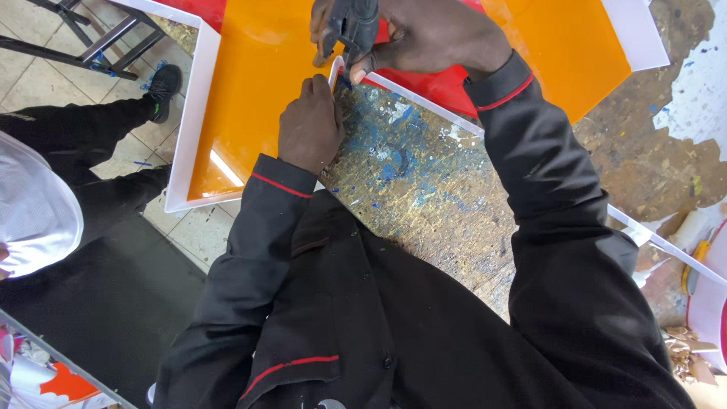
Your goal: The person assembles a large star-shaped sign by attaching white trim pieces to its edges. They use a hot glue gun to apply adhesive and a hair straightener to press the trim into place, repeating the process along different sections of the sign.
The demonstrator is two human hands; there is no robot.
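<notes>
A dark handheld tool stands upright at the end of a thin white strip. The strip lies slanted across the paint-spattered workbench, beside an orange sheet.

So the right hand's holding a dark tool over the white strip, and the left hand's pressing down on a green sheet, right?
Not quite: the sheet is orange, not green, as the head view shows. The rest holds: the right hand grips the dark tool over the white strip, and the left hand presses down beside it.

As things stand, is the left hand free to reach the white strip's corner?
Probably yes: the left hand already lies beside the white strip corner, fingertips touching it, below the dark tool in the right hand.
</notes>
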